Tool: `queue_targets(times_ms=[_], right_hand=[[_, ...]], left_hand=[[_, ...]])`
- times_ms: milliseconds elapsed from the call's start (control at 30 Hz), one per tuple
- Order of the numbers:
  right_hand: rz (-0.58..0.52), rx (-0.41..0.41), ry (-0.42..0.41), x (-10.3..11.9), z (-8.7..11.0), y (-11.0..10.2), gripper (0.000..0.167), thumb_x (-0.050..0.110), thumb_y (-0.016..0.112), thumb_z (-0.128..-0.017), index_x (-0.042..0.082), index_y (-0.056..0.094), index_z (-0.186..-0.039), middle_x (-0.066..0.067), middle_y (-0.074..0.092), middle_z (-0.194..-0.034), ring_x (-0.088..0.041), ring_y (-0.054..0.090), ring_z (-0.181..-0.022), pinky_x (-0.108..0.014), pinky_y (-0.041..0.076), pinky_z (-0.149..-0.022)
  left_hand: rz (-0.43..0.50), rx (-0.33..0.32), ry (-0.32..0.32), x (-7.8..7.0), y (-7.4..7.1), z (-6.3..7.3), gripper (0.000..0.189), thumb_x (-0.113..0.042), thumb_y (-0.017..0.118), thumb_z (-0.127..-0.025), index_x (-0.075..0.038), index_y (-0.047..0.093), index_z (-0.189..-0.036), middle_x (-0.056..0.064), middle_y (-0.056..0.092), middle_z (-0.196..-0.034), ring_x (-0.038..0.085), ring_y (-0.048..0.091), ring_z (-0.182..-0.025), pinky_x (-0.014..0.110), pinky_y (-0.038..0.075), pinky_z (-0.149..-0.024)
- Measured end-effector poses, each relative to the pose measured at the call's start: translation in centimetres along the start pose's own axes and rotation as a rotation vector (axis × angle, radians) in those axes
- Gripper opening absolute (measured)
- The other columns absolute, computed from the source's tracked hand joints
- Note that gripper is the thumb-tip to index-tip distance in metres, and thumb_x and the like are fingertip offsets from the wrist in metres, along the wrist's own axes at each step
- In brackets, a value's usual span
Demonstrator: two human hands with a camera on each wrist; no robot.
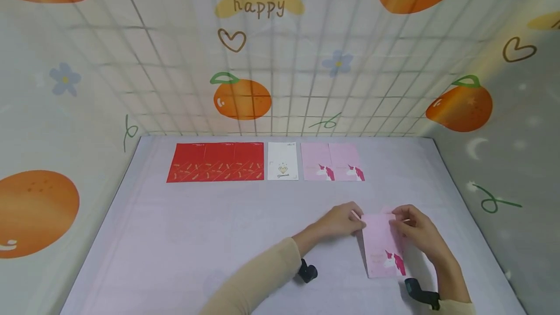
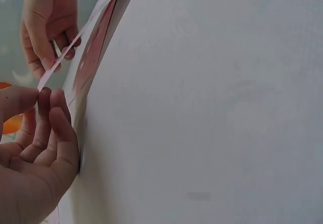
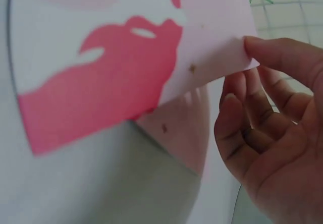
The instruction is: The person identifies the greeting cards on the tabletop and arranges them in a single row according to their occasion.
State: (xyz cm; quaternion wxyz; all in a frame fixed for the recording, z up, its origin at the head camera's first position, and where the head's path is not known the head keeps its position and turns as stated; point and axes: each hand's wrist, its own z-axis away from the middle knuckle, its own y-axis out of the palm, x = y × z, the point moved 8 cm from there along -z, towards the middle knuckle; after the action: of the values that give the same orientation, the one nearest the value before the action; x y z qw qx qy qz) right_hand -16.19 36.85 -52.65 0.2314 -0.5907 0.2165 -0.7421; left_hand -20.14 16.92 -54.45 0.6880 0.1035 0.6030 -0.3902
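Note:
A pink card with a white and magenta unicorn (image 1: 378, 247) stands tilted up over the right part of the table, its upper edge raised. My left hand (image 1: 343, 218) pinches its upper left corner between thumb and fingertips. At the upper right corner my right hand (image 1: 417, 230) pinches it, thumb on the front face. The left wrist view shows the card (image 2: 75, 41) nearly edge-on, running from the left fingertips past the other hand. Under the raised card (image 3: 126, 62), the right wrist view shows another pink surface (image 3: 176, 130).
Along the back of the white table (image 1: 197, 237) lies a row: several overlapping red cards (image 1: 216, 162), a white diamond card (image 1: 282, 161), and two pink unicorn cards (image 1: 330, 162). Patterned fabric over a wire grid (image 1: 280, 52) rises behind, with fabric walls at both sides.

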Motion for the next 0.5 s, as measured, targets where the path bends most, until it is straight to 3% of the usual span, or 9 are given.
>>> queue_targets(times_ms=[333,500], right_hand=[[-0.119,0.001,-0.030,1.3,-0.2,1.0,0.036,0.028,0.067,-0.098,0.006,0.055,-0.123,-0.016,0.056,-0.111,-0.029,0.062,-0.095,-0.027,0.056,-0.080],[-0.164,0.008,-0.032,2.0,-0.5,2.1,0.036,0.030,0.067,-0.097,0.007,0.056,-0.122,-0.016,0.055,-0.111,-0.027,0.064,-0.096,-0.028,0.056,-0.082]], left_hand=[[0.244,-0.023,-0.053,1.3,-1.5,0.2,0.020,-0.017,0.067,-0.097,-0.009,0.059,-0.115,-0.001,0.066,-0.083,0.015,0.068,-0.066,0.027,0.058,-0.063],[0.310,-0.028,-0.063,2.2,-2.7,0.6,0.020,-0.015,0.066,-0.097,-0.009,0.059,-0.115,0.002,0.067,-0.087,0.017,0.068,-0.069,0.029,0.059,-0.063]])
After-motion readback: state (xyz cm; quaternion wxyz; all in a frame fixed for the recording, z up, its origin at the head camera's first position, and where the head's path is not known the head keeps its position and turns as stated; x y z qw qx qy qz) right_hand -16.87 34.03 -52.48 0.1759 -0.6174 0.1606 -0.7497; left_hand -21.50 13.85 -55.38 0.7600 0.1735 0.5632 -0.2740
